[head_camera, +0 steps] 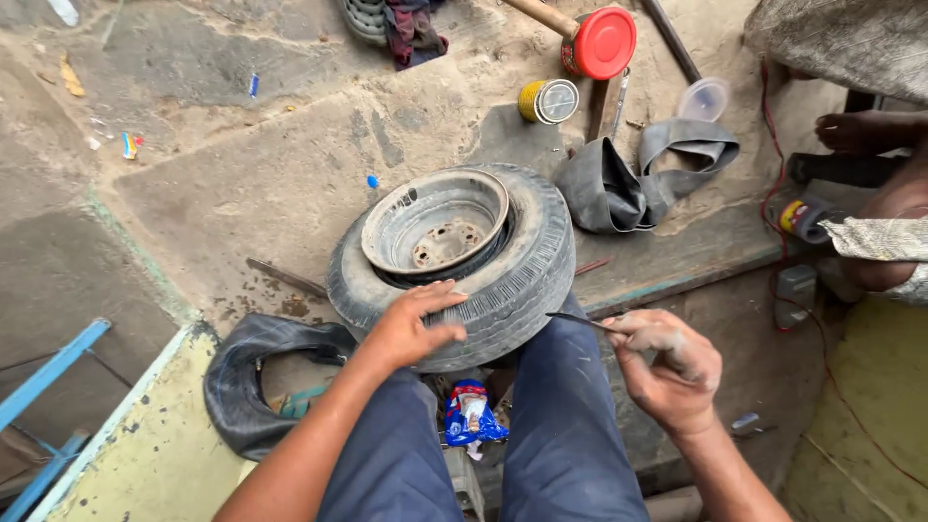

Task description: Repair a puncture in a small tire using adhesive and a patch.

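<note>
The head camera looks down on a worn tyre [503,275] with its metal rim [435,222], propped on the ground against the person's knees. The left hand [411,329] lies flat on the sidewall, fingers released. The right hand [667,372] is clenched around a thin pointed tool [580,321]. The tyre looks heavy and stiff (rubber grippy), probably best held by the tread edge.

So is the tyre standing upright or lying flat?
Neither quite: the tyre is tipped, propped against the person's knees, rim facing up and away. The left hand rests on its tread.
</note>
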